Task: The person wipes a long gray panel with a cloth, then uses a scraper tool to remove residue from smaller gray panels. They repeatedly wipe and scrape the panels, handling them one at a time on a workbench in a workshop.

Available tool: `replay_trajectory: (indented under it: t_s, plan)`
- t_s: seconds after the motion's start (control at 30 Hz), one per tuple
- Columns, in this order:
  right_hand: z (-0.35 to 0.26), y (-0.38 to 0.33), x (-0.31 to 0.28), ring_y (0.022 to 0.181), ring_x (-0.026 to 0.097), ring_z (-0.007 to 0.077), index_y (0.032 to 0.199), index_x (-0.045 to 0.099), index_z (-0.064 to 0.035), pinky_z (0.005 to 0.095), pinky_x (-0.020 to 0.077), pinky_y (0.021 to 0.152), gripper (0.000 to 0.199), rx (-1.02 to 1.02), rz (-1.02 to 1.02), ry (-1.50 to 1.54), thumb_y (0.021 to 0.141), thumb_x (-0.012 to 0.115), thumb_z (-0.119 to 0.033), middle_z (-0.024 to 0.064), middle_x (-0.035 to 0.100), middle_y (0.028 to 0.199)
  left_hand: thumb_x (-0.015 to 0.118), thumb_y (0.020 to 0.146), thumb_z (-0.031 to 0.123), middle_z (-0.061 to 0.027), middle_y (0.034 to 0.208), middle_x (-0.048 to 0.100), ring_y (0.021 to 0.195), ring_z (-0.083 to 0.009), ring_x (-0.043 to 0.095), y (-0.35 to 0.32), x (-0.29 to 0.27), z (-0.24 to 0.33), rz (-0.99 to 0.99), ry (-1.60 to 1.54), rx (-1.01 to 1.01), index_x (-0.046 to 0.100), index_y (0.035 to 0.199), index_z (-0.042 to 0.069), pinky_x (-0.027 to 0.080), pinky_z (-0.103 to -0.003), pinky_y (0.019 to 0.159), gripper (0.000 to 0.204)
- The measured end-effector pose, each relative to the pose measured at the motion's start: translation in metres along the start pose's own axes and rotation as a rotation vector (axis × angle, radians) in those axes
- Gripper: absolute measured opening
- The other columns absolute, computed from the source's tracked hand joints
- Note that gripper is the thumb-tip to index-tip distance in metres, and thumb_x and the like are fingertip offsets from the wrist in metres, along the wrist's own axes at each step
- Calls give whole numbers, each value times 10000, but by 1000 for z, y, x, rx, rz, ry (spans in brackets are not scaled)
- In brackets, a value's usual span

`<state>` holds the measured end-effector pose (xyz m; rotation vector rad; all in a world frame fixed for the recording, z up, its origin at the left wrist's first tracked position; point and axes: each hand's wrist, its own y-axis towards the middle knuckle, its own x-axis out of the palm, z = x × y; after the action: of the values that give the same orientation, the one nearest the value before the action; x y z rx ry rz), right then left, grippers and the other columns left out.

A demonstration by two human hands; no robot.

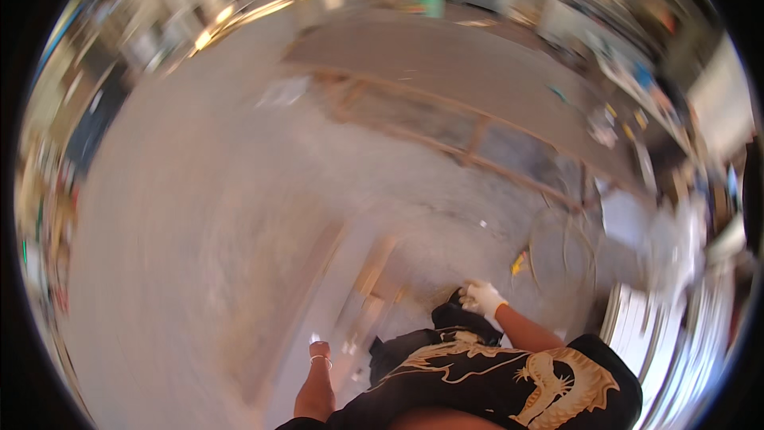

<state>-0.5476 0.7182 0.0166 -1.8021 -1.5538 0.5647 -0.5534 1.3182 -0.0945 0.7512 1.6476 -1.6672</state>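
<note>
A long pale panel [347, 263] is seen low down, at or near floor level, in front of the person and slightly to the left, with wooden pieces [372, 271] lying beside its right edge. Over its nearer part the bare left hand [319, 349] is held, the fingers apparently curled; whether anything is pinched, or the panel touched, cannot be told. The right hand [481, 299], covered by a white glove, is held well apart from the panel, beside black clothing [458, 320]; its fingers look partly bent, but whether cloth is gripped cannot be told.

As for progress, no lifting or joining of the panel can be made out, so the handling is judged to be at an early or in-between point (a loose judgement, given a single blurred view). What is left cannot be fixed from this.

Farther out, a yellow object [519, 263] is seen near a looped hose or cable [590, 251], and beyond them a broad brown table [430, 52]. The panel's near end is hard to trace, small pieces by the left hand are smeared by motion, and the surroundings are cut by the dark rim.
</note>
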Motion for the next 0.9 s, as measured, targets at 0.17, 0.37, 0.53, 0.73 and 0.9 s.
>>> replay_trajectory:
  t_s: [0.17, 0.37, 0.53, 0.73, 0.9]
  plan:
    - [90, -22, -195, 856, 770, 341, 1490, 563, -65, 479, 661, 753, 440, -57, 675, 588, 1069, 548, -191, 165, 754, 1153, 696, 928, 285, -157, 984, 809, 917, -338, 789, 141, -149, 155, 57, 567, 412, 812, 971, 109, 625, -486, 778, 215]
    - [330, -95, -312, 1013, 659, 344, 1178, 628, -200, 576, 541, 762, 206, 205, 630, 1255, 1045, 532, -325, 114, 670, 1053, 725, 972, 132, -126, 945, 814, 868, -215, 777, 221, -230, 453, -30, -979, 376, 778, 1087, 19, 607, -377, 781, 170]
    - [344, -103, -256, 871, 642, 415, 965, 693, -92, 570, 480, 620, 340, 406, 773, 1307, 1047, 477, -341, 178, 666, 965, 737, 982, 162, -141, 992, 819, 870, -244, 792, 224, -213, 607, 21, -507, 829, 772, 1120, 8, 615, -375, 813, 210]
    - [167, -42, -236, 1054, 760, 467, 1366, 590, 29, 567, 655, 819, 412, 341, 923, 1320, 1096, 503, -270, 273, 722, 1288, 577, 1008, 365, -128, 1142, 813, 1059, -359, 782, 300, -202, 666, -290, 1071, 1046, 841, 1090, 139, 611, -509, 897, 357]
    - [50, -28, -270, 967, 761, 401, 1424, 578, -49, 549, 646, 792, 406, 50, 1172, 1421, 1053, 579, -216, 205, 730, 1198, 628, 982, 352, -129, 1178, 807, 1094, -353, 776, 360, -235, 774, -304, 1019, 1163, 837, 1093, 130, 612, -506, 899, 325]
